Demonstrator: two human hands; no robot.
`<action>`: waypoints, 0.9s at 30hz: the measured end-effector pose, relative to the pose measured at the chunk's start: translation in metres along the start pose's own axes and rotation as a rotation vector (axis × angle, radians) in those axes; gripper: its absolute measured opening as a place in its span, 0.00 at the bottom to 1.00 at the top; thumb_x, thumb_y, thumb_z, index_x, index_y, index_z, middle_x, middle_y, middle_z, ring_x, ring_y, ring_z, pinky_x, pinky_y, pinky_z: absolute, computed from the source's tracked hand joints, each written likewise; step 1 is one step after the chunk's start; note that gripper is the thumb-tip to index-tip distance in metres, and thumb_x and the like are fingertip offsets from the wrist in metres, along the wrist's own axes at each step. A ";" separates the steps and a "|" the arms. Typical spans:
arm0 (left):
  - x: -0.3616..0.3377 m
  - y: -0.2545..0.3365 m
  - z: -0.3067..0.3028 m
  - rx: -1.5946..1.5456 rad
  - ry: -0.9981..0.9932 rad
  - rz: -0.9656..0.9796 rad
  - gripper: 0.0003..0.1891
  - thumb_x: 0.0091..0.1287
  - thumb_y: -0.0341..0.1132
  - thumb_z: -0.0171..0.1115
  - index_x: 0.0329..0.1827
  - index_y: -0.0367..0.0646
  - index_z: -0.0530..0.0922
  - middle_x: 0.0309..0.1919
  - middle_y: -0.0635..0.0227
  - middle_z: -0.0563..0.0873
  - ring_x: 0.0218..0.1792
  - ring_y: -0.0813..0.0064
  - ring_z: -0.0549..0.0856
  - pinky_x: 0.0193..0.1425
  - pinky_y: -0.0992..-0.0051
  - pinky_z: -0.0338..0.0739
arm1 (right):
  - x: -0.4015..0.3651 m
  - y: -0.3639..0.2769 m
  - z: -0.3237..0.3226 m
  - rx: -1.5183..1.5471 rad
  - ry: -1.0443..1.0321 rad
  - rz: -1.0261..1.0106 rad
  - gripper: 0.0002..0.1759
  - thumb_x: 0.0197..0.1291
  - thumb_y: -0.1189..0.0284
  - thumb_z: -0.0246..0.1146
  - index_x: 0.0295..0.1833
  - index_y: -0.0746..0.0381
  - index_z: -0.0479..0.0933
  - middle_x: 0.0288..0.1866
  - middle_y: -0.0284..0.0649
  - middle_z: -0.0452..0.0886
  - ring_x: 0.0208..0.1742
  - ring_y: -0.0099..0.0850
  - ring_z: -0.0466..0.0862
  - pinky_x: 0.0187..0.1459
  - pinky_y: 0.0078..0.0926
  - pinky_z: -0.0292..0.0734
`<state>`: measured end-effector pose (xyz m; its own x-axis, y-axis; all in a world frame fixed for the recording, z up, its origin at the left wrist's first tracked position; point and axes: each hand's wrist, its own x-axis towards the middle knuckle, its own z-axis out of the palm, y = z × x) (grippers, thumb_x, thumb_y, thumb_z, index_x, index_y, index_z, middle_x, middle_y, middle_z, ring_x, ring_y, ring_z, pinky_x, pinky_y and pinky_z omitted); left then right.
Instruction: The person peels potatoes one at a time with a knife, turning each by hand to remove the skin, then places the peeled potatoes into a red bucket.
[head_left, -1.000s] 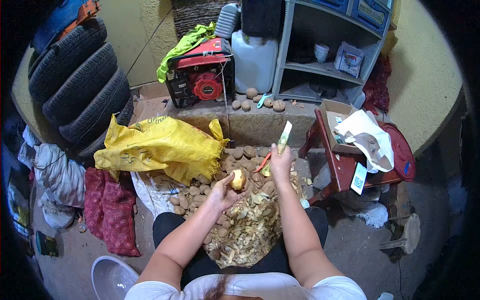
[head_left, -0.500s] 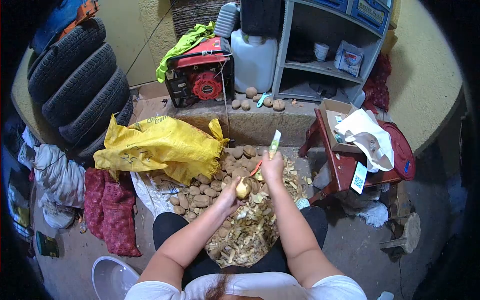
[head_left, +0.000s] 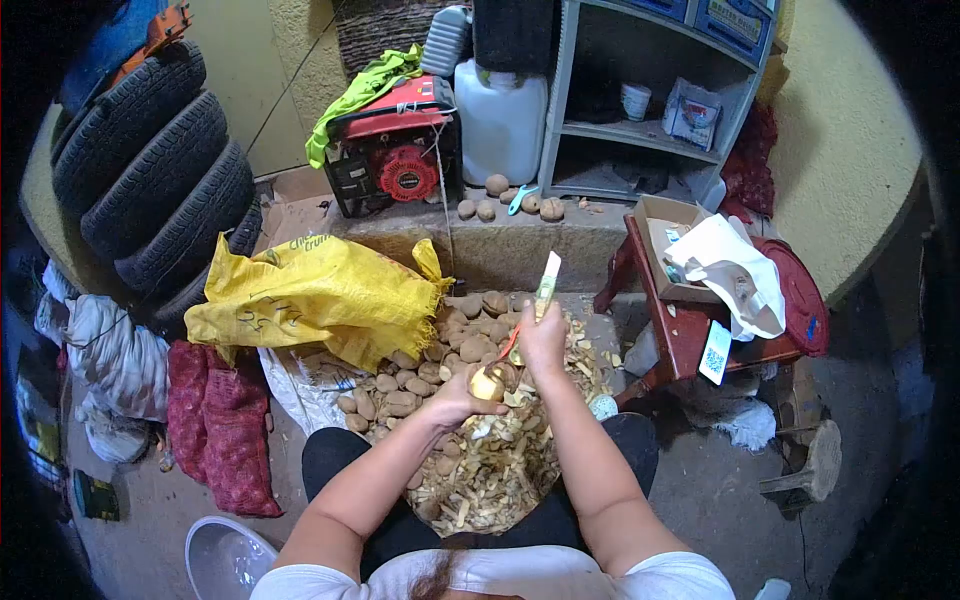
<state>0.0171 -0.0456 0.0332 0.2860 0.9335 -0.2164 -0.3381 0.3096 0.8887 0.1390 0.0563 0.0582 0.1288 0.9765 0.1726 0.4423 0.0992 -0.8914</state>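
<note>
My left hand (head_left: pixel 453 400) is wrapped round a potato (head_left: pixel 486 387), whose pale peeled flesh shows beside some brown skin. A peeler (head_left: pixel 549 276) is gripped in my right hand (head_left: pixel 543 345). Its whitish-green end sticks up above the fist, and its orange-red part reaches down to the potato. Below both hands lies a heap of potato peelings (head_left: pixel 480 485) between my knees. Unpeeled potatoes (head_left: pixel 402 385) are piled just beyond and to the left of my left hand.
A yellow sack (head_left: pixel 320 300) lies over the potato pile. Red net bags (head_left: pixel 235 440) and a white basin (head_left: pixel 225 560) are at left. A red table (head_left: pixel 660 345) with a box stands at right. Behind are a generator (head_left: pixel 395 150), a ledge (head_left: pixel 520 240) and a shelf (head_left: pixel 640 135).
The potato has turned in my left hand and shows more skin. The peeler and my right hand have come down slightly, closer to it. The whole view has shifted a little.
</note>
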 end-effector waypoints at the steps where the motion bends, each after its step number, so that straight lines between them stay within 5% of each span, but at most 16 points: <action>1: 0.000 0.000 0.002 0.181 0.013 0.090 0.30 0.39 0.19 0.67 0.49 0.42 0.68 0.36 0.74 0.75 0.37 0.79 0.75 0.41 0.76 0.74 | 0.000 0.002 0.001 -0.001 0.000 0.001 0.17 0.55 0.65 0.55 0.36 0.71 0.68 0.30 0.59 0.75 0.34 0.52 0.77 0.37 0.40 0.70; 9: -0.003 -0.007 -0.014 0.045 -0.030 0.030 0.31 0.36 0.18 0.68 0.48 0.38 0.67 0.38 0.72 0.75 0.40 0.80 0.75 0.46 0.81 0.70 | 0.041 0.054 0.002 0.095 0.088 0.161 0.15 0.53 0.66 0.57 0.33 0.69 0.69 0.27 0.51 0.77 0.30 0.45 0.78 0.34 0.36 0.70; 17: -0.004 0.011 0.011 0.591 0.158 0.076 0.35 0.34 0.30 0.75 0.48 0.34 0.68 0.37 0.64 0.79 0.38 0.76 0.77 0.47 0.78 0.71 | -0.004 -0.010 -0.001 -0.016 0.018 -0.096 0.16 0.54 0.65 0.56 0.34 0.70 0.69 0.27 0.55 0.76 0.31 0.49 0.77 0.34 0.40 0.70; 18: 0.009 -0.021 -0.011 0.766 0.265 0.131 0.35 0.33 0.34 0.75 0.47 0.33 0.69 0.37 0.60 0.79 0.37 0.74 0.78 0.46 0.77 0.71 | -0.007 -0.008 0.003 -0.031 -0.018 -0.109 0.16 0.54 0.65 0.56 0.35 0.70 0.69 0.27 0.56 0.75 0.31 0.51 0.77 0.34 0.41 0.70; 23: 0.007 -0.018 -0.007 0.655 0.227 0.108 0.36 0.32 0.34 0.75 0.48 0.34 0.69 0.36 0.60 0.79 0.38 0.72 0.78 0.46 0.77 0.71 | 0.000 0.007 0.009 -0.036 -0.011 -0.041 0.16 0.54 0.65 0.55 0.33 0.69 0.67 0.26 0.55 0.76 0.29 0.53 0.77 0.31 0.43 0.71; 27: 0.002 -0.012 -0.008 0.570 0.219 0.091 0.36 0.33 0.29 0.74 0.49 0.35 0.66 0.37 0.64 0.78 0.39 0.72 0.78 0.46 0.76 0.72 | 0.031 0.031 -0.007 -0.138 0.201 0.054 0.15 0.53 0.65 0.56 0.35 0.69 0.68 0.26 0.54 0.76 0.29 0.49 0.78 0.32 0.42 0.71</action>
<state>0.0147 -0.0458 0.0190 0.0670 0.9859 -0.1534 0.1974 0.1376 0.9706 0.1630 0.0879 0.0387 0.3235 0.9206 0.2186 0.5454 0.0073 -0.8381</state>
